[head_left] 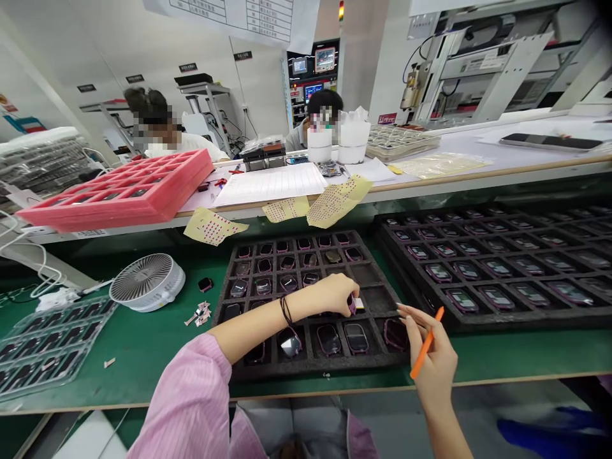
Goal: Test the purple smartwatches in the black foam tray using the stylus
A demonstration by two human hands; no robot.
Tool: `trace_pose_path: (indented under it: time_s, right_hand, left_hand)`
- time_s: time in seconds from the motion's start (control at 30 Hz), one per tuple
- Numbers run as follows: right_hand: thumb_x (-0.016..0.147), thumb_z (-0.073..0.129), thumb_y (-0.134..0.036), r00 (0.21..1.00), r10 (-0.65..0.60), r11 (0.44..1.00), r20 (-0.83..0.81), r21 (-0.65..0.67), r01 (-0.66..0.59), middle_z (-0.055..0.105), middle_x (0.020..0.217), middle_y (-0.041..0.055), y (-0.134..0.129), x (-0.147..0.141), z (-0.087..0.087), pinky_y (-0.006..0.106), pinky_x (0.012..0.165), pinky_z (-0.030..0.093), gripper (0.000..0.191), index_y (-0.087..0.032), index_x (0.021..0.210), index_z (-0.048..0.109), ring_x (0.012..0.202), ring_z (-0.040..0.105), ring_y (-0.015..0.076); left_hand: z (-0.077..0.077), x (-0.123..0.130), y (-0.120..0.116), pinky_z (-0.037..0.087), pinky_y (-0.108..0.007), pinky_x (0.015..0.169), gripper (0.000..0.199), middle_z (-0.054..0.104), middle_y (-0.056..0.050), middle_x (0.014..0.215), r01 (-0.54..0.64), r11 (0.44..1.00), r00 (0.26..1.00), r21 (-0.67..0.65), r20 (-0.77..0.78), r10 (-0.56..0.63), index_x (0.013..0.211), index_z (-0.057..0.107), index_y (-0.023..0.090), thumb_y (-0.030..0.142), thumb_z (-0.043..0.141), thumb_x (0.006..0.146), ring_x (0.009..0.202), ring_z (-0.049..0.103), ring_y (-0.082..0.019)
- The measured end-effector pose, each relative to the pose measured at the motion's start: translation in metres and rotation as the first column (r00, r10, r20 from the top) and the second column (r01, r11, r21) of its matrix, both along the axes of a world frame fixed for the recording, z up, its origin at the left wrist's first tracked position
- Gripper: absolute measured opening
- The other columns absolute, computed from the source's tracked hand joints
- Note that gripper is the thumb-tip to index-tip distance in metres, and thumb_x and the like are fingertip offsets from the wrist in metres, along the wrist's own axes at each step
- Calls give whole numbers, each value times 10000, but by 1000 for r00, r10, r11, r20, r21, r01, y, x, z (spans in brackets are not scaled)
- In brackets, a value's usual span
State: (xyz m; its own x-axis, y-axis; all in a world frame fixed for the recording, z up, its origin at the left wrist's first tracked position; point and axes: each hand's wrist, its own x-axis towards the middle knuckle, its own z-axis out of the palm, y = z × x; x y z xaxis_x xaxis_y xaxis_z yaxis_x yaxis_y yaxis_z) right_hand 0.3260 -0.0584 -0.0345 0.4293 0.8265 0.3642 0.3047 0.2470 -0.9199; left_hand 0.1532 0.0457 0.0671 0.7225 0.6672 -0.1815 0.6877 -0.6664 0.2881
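Bright, diffuse light with wide-angle distortion toward the edges

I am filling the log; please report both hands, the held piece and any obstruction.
Left hand pinches purple-framed piece over middle black tray. Right hand holds orange stick. Left forearm crosses and partly hides tray.

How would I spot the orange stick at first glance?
On the green bench, find the central black tray. At its right edge is the person's right hand. The slim stick slants up across that hand, the only bright orange thing at this bench.
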Motion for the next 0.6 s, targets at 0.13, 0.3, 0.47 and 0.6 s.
trace_pose_path:
  time_s: [0.13,0.3,0.47,0.6]
  right_hand:
    - [895,549,-386,997,41,999,58,-18,-40,686,1040,104,-2,2,2,442,826,543,260,-211,1060,649,925,666,269]
    - [896,572,-258,934,67,970,352,195,-143,677,1162,71,4,-5,13,426,916,537,249,-241,1129,659,1071,639,273]
    - [886,591,-166,863,123,890,491,330,-315,630,1252,52,14,-18,23,459,992,508,352,-257,1225,618,1162,588,274]
    - [846,619,-55,854,123,824,506,428,-372,637,1240,49,15,-18,24,433,952,547,480,-271,1273,586,1128,613,266]
  left_hand:
    - [-1,-6,6,467,-269,759,365,717,-68,956,-20,997,984,-71,174,32,1000,694,139,176,768,645,874,649,-210]
    - [-9,-20,12,452,-266,727,451,680,-28,856,0,861,792,-509,525,310,987,692,153,321,828,591,787,603,-151]
    - [-26,-23,-6,483,-297,777,500,659,-25,884,269,441,535,-856,514,671,987,700,183,295,871,531,803,614,-133]
    - [-28,-21,-17,499,-313,776,480,654,-24,852,351,313,474,-883,455,754,906,720,171,268,903,474,790,620,-140]
